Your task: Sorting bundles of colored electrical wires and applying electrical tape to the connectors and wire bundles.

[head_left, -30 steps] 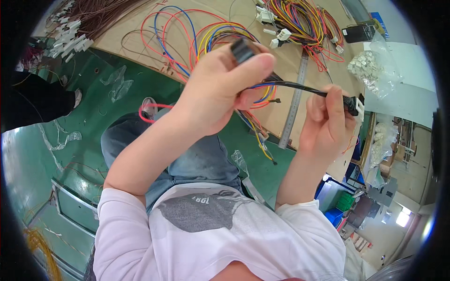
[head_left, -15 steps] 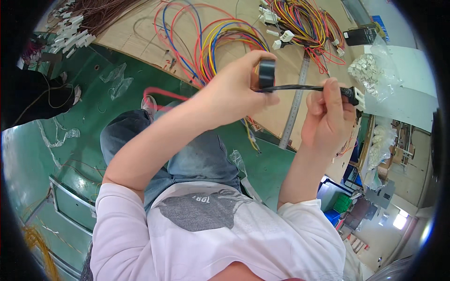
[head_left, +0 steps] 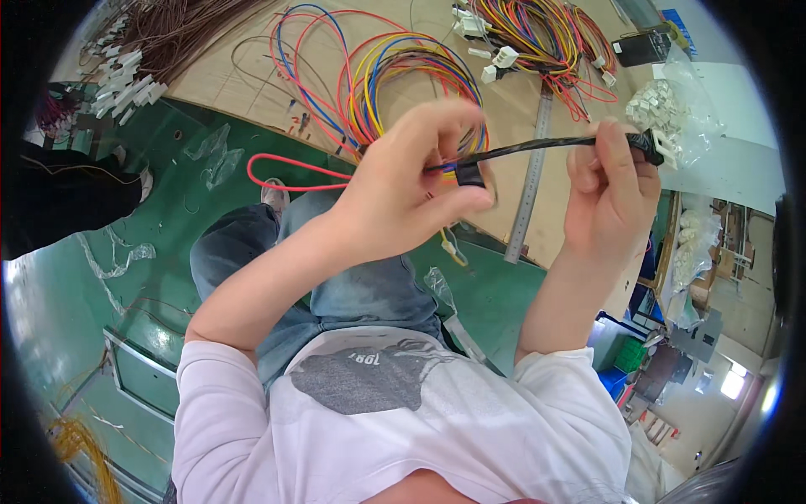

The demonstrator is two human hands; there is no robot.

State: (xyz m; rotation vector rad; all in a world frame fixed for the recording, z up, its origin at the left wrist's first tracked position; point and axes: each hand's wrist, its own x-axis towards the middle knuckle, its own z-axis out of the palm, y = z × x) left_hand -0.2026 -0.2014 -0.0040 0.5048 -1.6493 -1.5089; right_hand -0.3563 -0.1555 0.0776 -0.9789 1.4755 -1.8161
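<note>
A wire harness wrapped in black tape [head_left: 537,146] is stretched between my two hands above the table. My right hand [head_left: 611,185] pinches its right end, beside a white plug connector [head_left: 666,148]. My left hand [head_left: 411,172] is curled round the other end, with the black tape roll [head_left: 470,174] between thumb and fingers; part of the roll is hidden by the hand. Blue and yellow wires show bare beside the roll. A red wire loop [head_left: 294,158] sticks out to the left past my wrist.
Coiled coloured wires [head_left: 369,84] lie on the table [head_left: 252,97], with another connector-ended bundle [head_left: 537,42] farther right. A steel ruler [head_left: 531,181] runs toward the front edge. A bag of white connectors [head_left: 663,109] stands at right; brown wires [head_left: 180,38] fill the far left.
My right hand has moved right and slightly up with the connector end. My left hand has turned, bringing the tape roll lower, and more black-wrapped length shows between the hands.
</note>
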